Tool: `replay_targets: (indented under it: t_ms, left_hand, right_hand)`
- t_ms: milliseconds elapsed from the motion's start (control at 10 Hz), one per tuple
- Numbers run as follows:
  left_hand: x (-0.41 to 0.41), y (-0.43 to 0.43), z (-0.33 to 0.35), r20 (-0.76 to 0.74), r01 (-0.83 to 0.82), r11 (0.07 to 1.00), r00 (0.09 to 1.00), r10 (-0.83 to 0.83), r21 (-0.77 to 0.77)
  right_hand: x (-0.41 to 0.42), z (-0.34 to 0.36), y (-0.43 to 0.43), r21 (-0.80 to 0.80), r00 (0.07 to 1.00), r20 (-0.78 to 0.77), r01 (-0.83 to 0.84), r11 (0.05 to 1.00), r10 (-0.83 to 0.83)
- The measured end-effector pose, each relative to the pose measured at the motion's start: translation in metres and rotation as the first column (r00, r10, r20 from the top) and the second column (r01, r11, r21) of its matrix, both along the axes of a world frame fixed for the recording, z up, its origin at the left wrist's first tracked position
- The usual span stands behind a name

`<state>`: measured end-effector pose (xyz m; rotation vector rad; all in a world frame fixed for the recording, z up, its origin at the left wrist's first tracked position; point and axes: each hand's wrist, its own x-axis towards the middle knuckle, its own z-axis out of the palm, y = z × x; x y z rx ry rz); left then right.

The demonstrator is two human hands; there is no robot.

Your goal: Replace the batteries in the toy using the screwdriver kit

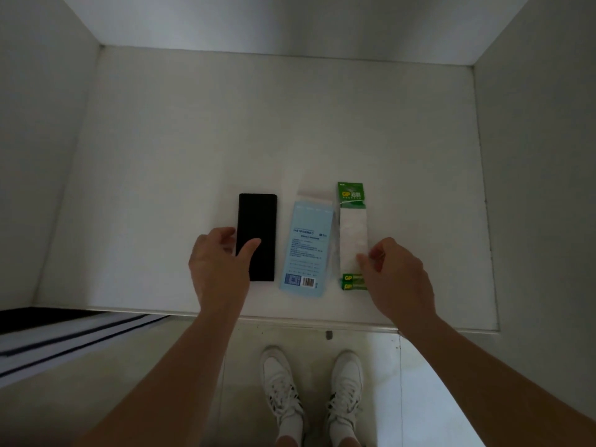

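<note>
Three items lie in a row near the front edge of the white table (225, 124), long sides parallel and apart from one another.

1. Left: a flat black case (258, 217), closed. I judge this to be the screwdriver kit.
2. Middle: a pale blue printed sleeve (306, 246) with a barcode at its near end, probably the kit's outer packaging.
3. Right: a GP battery pack (353, 227) with a green header card at the far end. Two green cells (351, 282) show at the near end, and the wrapper between them looks mostly empty.

I see no toy anywhere in view.

My left hand (219, 269) grasps the black case. The thumb lies across its top face and the fingers are curled at its left edge, a hold suited to lifting or sliding it. My right hand (398, 279) pinches the right edge of the battery pack's wrapper between thumb and forefinger, just far of the cells. The other fingers are curled behind.

The side-by-side layout appears deliberate, keeping tool and fresh cells within reach of either hand. I judge the task to be at its start, with no case opened and no screw touched.

The thin wrapper may crumple or slip under a pinch. The remaining cells could slide out.

White shoes (280, 382) stand on the tiled floor below the table edge.
</note>
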<state>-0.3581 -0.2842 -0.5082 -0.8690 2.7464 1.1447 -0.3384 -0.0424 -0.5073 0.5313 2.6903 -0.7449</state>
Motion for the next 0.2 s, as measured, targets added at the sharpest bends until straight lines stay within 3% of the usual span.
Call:
replay_targets:
  t_ms: [200]
  left_hand:
    - [0.021,-0.003,0.005,-0.029,0.113,0.987,0.993,-0.117,-0.112]
  right_hand:
    - [0.002,0.005,0.008,0.081,0.994,0.006,-0.108,0.991,0.108]
